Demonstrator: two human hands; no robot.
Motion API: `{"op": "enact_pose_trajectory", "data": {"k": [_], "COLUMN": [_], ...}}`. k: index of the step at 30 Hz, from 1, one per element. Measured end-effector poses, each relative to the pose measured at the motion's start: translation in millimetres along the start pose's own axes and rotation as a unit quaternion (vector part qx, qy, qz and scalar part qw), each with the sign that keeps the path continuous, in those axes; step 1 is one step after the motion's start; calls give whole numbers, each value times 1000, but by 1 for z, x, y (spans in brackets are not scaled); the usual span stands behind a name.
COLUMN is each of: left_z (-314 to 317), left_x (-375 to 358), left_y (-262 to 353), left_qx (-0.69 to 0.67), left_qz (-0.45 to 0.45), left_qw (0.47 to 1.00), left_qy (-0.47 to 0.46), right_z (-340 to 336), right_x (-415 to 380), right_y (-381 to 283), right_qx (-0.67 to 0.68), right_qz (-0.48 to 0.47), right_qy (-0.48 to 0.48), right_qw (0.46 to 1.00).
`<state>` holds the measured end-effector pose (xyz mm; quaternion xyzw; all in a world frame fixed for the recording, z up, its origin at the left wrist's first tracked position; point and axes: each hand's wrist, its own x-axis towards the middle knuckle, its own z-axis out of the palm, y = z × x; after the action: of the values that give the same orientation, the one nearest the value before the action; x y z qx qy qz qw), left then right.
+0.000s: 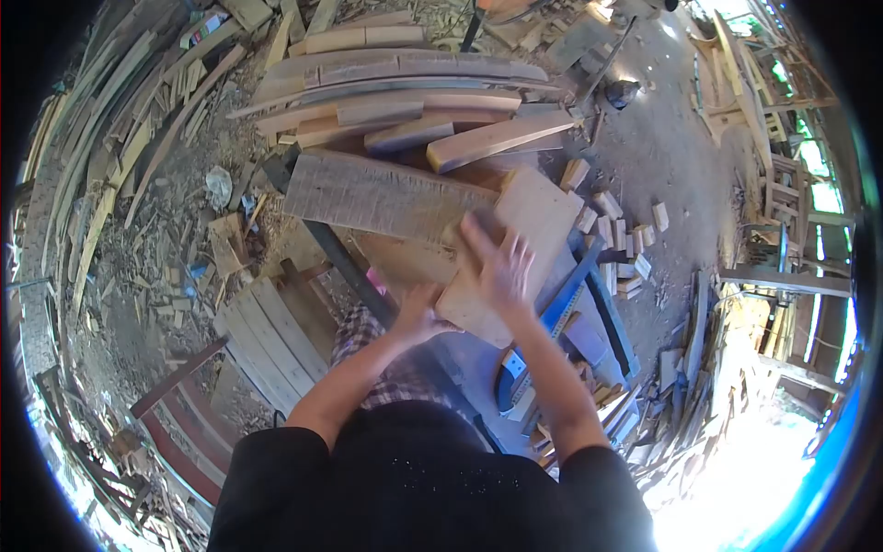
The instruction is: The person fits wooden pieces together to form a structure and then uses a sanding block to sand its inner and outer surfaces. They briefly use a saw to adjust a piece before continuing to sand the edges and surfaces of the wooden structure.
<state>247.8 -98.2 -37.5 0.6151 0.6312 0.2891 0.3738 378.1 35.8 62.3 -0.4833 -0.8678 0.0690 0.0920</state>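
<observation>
A pale wooden board (pixel 543 216) lies slanted in front of me, its near end towards my body. My left hand (pixel 423 316) grips the near left corner of this board. On top of the board rests my right hand (pixel 504 271), slightly blurred, its fingers apart and pointing away from me; a small brownish block (pixel 477 236) shows beside its thumb, and I cannot make out how it is held. Behind and to the left, a wide rough plank (pixel 386 198) reaches under or against the pale board.
Stacked timber pieces (pixel 395 97) lie beyond the plank. Small cut blocks (pixel 630 244) are scattered on the right. A blue-edged handsaw (pixel 556 317) lies right of my right forearm. A slatted wooden piece (pixel 267 340) stands at the left, and long offcuts (pixel 120 156) cover the far left ground.
</observation>
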Motion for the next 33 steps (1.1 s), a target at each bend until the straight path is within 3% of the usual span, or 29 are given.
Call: {"op": "enact_pose_trajectory", "data": {"k": [2,4,7,9,11,12,13,14,15,16,17,18,19,21,22,23,24,25,26,27,28,31,33], "left_z": [8,10,6,6,15,21,26,32,27,13,7,8,8,9,8,4,2,6,14,25,23,11,8], "left_x": [1,-4,-3,0,-2,-2,-2,-4,-2,0,0,1,-1,2,3,3,5,5,5,3,2,3,6], "left_y": [-7,-8,-5,-8,-18,-25,-31,-34,-30,-18,-10,-13,-16,-15,-13,-11,-11,-15,-23,-32,-30,-23,-20], "left_qx": [4,10,3,-36,-26,30,88,101,100,66,34,2,7,4,-1,6,12,5,29,54,88,-15,-5], "left_qz": [9,25,31,43,36,49,62,91,85,68,53,70,68,64,71,54,36,37,82,125,86,50,47], "left_qw": [1000,999,999,998,998,998,994,986,987,994,998,997,997,997,997,998,999,999,995,986,992,999,999], "left_qy": [19,31,39,38,45,30,15,100,93,57,23,45,40,32,33,14,-3,-1,49,97,40,1,-23], "right_z": [-1,1,16,5,-10,-22,-17,-6,7,25,21,4,-1,-1,8,15,18,14,1,-11,-16,3,6], "right_x": [59,100,87,21,-54,-70,-66,-60,-51,-14,32,78,112,122,105,86,48,5,-32,-60,-71,-31,45], "right_y": [8,17,6,-32,-66,-79,-69,-47,-23,10,28,43,56,60,49,34,5,-17,-48,-70,-80,-28,9], "right_qx": [-5,-56,-57,-14,24,28,25,-38,-96,-108,-104,11,-25,-69,-30,9,-61,-33,-94,-50,-3,-82,-91], "right_qz": [81,117,164,178,115,94,98,71,42,59,124,172,190,211,215,215,209,160,119,86,54,25,87], "right_qy": [-32,13,91,-4,-91,-160,-165,-157,-149,-24,-3,0,-8,-13,20,53,16,-59,-119,-131,-140,-98,-23], "right_qw": [996,991,981,984,989,982,981,984,983,992,987,985,981,975,976,975,976,985,981,986,989,991,992]}}
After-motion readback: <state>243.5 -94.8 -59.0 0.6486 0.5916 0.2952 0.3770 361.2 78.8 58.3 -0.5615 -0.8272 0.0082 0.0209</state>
